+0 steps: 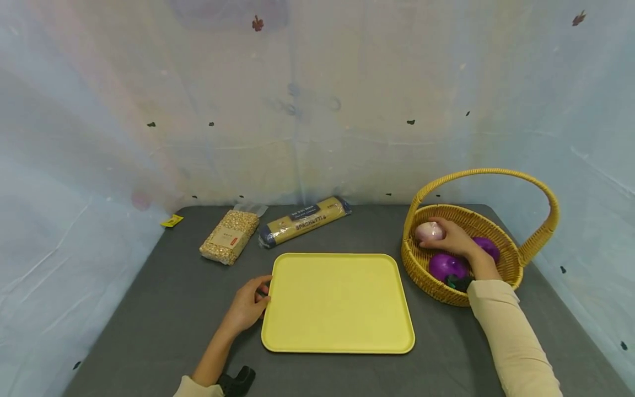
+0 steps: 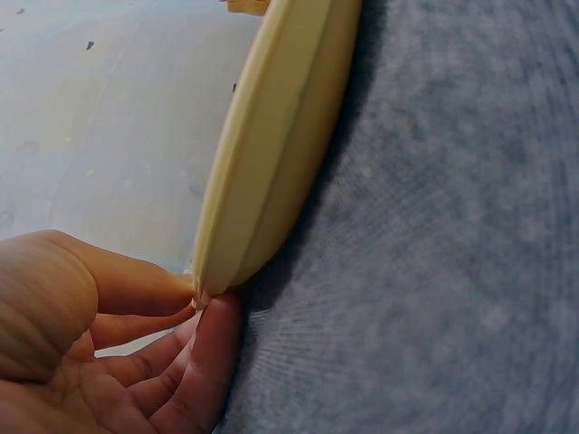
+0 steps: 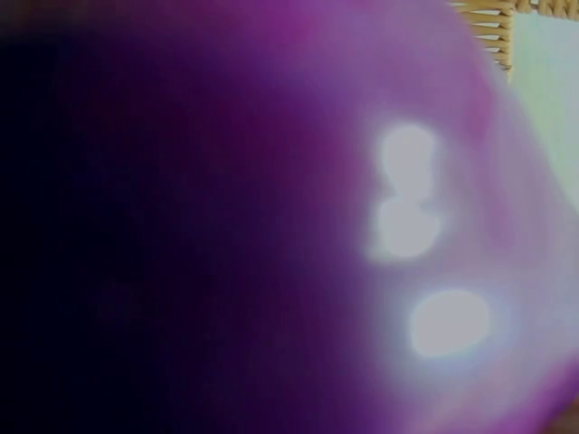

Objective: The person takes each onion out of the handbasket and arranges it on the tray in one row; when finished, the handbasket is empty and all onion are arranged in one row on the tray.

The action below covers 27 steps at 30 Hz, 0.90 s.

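Observation:
My left hand (image 1: 246,304) pinches the left rim of a yellow tray (image 1: 337,303) lying flat on the table. In the left wrist view, thumb and fingers (image 2: 213,353) meet at the tray's (image 2: 271,136) edge. My right hand (image 1: 456,241) reaches into a round wicker basket (image 1: 421,281) and grips a pinkish-white garlic bulb (image 1: 429,231) at its left inner side. Below that hand lies a glossy purple eggplant (image 1: 446,267), with another purple one (image 1: 488,249) partly covered behind the wrist. A blurred purple surface (image 3: 317,226) fills the right wrist view, hiding the fingers.
Behind the tray lie a spaghetti pack (image 1: 305,221) and a clear bag of pale beans or grains (image 1: 230,236). The basket's tall handle (image 1: 488,172) arches over it. A yellow tag (image 1: 171,221) sits at the table's back left corner, beside the hanging curtain (image 1: 317,110).

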### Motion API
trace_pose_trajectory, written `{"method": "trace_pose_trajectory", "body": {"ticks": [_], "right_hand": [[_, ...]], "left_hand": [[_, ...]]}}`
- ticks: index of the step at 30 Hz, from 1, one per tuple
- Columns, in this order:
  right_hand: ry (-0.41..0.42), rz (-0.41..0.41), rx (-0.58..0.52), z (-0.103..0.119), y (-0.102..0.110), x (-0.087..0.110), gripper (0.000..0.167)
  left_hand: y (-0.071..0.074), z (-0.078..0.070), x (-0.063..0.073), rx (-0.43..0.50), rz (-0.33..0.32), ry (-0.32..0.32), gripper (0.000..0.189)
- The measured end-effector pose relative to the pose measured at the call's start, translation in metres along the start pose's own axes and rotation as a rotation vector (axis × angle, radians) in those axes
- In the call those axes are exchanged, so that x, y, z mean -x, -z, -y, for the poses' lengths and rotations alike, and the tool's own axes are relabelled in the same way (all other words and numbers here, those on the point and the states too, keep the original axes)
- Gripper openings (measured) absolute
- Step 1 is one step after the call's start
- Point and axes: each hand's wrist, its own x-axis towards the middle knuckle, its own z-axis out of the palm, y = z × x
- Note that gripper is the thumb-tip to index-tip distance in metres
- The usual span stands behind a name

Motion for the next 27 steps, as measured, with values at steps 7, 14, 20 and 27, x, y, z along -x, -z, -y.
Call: {"method": "trace_pose_trajectory", "body": {"ticks": [7, 14, 20, 27], "right_hand": [[0.014, 0.004, 0.019, 0.001, -0.002, 0.0, 0.079], [-0.018, 0.014, 0.008, 0.008, 0.004, 0.001, 0.08], [-0.014, -0.002, 0.002, 0.016, 0.016, 0.003, 0.079], [0.003, -0.005, -0.026, 0.031, 0.034, 0.007, 0.079]], "left_hand": [[0.001, 0.0, 0.002, 0.009, -0.003, 0.009, 0.045], [0.002, -0.001, 0.003, -0.004, -0.007, 0.005, 0.044], [0.0, -0.001, 0.001, 0.001, 0.008, 0.01, 0.044], [0.001, 0.001, 0.002, 0.005, 0.005, -0.015, 0.044]]}}
